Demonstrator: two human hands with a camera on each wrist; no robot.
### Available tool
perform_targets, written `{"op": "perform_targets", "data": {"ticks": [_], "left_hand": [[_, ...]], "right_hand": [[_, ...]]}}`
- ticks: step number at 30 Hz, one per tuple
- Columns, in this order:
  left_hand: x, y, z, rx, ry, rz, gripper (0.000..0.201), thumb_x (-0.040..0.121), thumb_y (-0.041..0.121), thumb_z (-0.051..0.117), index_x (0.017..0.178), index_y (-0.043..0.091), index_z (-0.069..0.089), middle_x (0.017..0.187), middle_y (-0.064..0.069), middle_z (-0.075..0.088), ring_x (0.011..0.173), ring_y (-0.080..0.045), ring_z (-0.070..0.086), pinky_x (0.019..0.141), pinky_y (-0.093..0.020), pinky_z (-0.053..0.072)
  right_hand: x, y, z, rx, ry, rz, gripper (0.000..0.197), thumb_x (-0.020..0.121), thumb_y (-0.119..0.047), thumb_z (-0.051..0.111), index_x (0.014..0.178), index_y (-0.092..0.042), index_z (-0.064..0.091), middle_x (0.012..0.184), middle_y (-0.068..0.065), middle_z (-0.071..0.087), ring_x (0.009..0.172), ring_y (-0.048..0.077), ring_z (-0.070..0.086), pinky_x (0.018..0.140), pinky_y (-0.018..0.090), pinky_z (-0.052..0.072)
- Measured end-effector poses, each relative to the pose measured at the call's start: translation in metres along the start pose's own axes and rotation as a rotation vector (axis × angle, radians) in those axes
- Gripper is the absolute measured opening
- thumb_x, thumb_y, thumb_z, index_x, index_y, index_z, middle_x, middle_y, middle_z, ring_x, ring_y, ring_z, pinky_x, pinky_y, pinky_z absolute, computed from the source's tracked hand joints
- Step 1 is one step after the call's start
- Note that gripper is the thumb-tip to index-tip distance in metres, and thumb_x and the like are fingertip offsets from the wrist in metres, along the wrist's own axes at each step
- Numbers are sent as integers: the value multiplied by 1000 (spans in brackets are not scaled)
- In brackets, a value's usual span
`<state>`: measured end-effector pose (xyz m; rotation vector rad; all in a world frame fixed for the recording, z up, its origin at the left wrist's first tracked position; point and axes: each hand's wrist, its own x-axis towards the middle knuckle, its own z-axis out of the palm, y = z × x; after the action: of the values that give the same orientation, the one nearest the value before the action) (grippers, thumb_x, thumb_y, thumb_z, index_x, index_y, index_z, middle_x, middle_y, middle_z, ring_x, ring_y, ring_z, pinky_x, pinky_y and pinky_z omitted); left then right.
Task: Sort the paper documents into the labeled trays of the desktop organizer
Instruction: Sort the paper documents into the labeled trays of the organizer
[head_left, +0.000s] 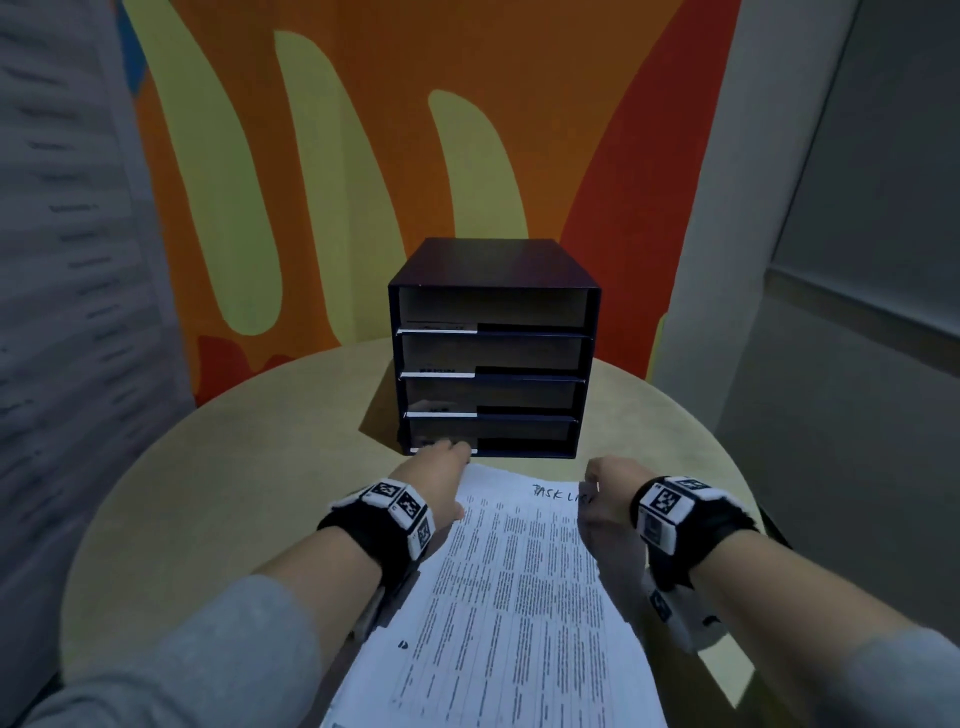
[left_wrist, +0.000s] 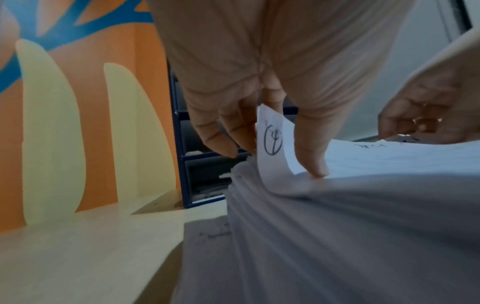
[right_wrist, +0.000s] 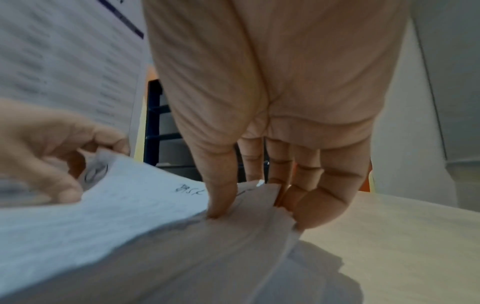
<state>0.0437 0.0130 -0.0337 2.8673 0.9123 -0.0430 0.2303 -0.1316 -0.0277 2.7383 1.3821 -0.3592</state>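
Lengthwise, the paper stack (head_left: 514, 582) points toward the organizer (head_left: 493, 348), both hands' fingers (left_wrist: 311, 156) pinching its far corners.

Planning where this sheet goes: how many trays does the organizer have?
4, stacked in the organizer: top tray, second tray, third tray, bottom tray just beyond the left hand.

A round pale worktop (head_left: 260, 467) stands against an orange wall (head_left: 363, 78) painted with yellow shapes; a grey wall (head_left: 857, 364) stands rightward.
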Motion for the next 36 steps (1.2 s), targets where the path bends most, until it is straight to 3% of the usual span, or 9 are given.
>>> {"op": "perform_targets", "data": {"ticks": [4, 7, 11, 15, 19, 23, 26, 31, 36], "left_hand": [[-8, 1, -5, -39, 14, 18, 7, 96, 10, 45, 102, 11, 41, 91, -11, 55, 78, -27, 52, 67, -32, 40], [-18, -15, -12, -275, 105, -7, 1, 96, 15, 47, 96, 14, 46, 85, -8, 59, 75, -26, 56, 65, -31, 40], [-36, -34, -29, -546, 254, -48, 11, 95, 19, 56, 90, 9, 54, 76, -6, 61, 67, -21, 58, 61, -28, 44], [-43, -46, -47, -833, 421, -85, 20, 94, 18, 62, 89, 1, 54, 81, -20, 64, 71, -29, 64, 64, -30, 54], [-41, -51, -61, -992, 501, -105, 23, 96, 15, 58, 78, 5, 48, 71, -11, 62, 63, -21, 61, 56, -28, 54], [-33, -56, -69, -957, 576, -125, 24, 94, 17, 61, 75, 10, 49, 69, -9, 65, 58, -20, 59, 61, -31, 49], [-28, -56, -70, -929, 579, -156, 24, 95, 22, 60, 75, 13, 50, 78, -19, 69, 63, -27, 62, 66, -41, 52], [-26, -38, -69, -919, 383, -168, 7, 97, 23, 54, 93, 25, 49, 94, -6, 67, 83, -26, 66, 82, -53, 56], [-22, -28, -71, -922, 230, -210, 50, 92, 8, 54, 136, 21, 32, 108, -14, 66, 97, -35, 66, 87, -56, 53]], "right_hand": [[0, -6, 7, 16, 42, 16, 30, 92, -13, 53, 121, -6, 49, 123, 14, 56, 106, 29, 57, 84, 32, 45], [-7, -10, 6, 81, 108, 32, 39, 84, -25, 65, 117, -12, 49, 118, 11, 51, 104, 29, 57, 84, 33, 48], [-14, -8, -1, 528, 152, 70, 46, 79, -21, 73, 109, -15, 39, 104, 9, 59, 90, 25, 60, 66, 32, 49], [-14, -4, -4, 853, 195, 46, 20, 82, -15, 73, 93, -7, 58, 91, 16, 68, 83, 29, 68, 73, 46, 60], [-13, -7, -15, 1051, 281, -22, 15, 84, -9, 71, 80, -7, 57, 84, 21, 69, 79, 36, 69, 70, 53, 59], [-15, -15, -20, 1147, 268, -42, 15, 88, -11, 66, 79, -10, 54, 81, 18, 66, 73, 30, 65, 67, 45, 57], [-16, -16, -11, 1140, 117, -30, 17, 92, -27, 60, 91, -10, 62, 94, 20, 70, 74, 24, 59, 68, 36, 47], [-11, -14, 1, 1181, 118, -34, 17, 96, -17, 51, 107, -14, 64, 103, 7, 72, 93, 25, 69, 89, 44, 54], [-6, -13, -13, 1266, 216, -21, 20, 97, -16, 49, 114, -14, 60, 114, 6, 69, 102, 28, 66, 96, 49, 50]]}}
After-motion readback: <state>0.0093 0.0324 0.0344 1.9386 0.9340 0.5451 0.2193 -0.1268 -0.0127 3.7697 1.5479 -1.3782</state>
